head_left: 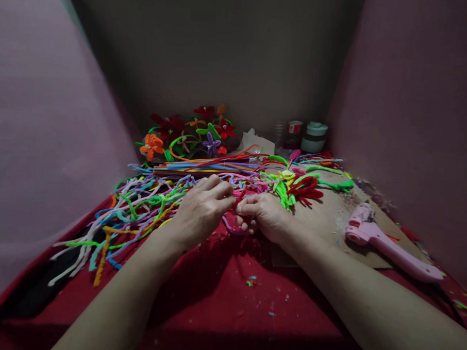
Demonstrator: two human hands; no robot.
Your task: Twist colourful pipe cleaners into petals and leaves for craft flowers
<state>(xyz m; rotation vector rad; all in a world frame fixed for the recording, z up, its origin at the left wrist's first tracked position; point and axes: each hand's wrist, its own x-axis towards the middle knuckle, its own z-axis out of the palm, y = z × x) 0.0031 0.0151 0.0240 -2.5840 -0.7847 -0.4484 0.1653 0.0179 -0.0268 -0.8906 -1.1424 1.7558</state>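
My left hand (207, 207) and my right hand (263, 213) meet near the middle of the table, fingers closed in a pinch. Between their fingertips shows a short red pipe cleaner (239, 198), pinched from both sides; most of it is hidden by the fingers. Just beyond and to the right of my right hand lies a looped red pipe cleaner piece (305, 189), beside bright green pipe cleaner pieces (285, 191). Under and left of my left hand spreads a heap of loose, many-coloured pipe cleaners (139, 207).
Pipe-cleaner flowers (204, 130) stand at the back left, behind a bundle of straight pipe cleaners (206, 166). A pink glue gun (393, 246) rests on a cardboard sheet (324, 225) at right. A lidded jar (314, 137) stands at the back. Scraps dot the red cloth (220, 298).
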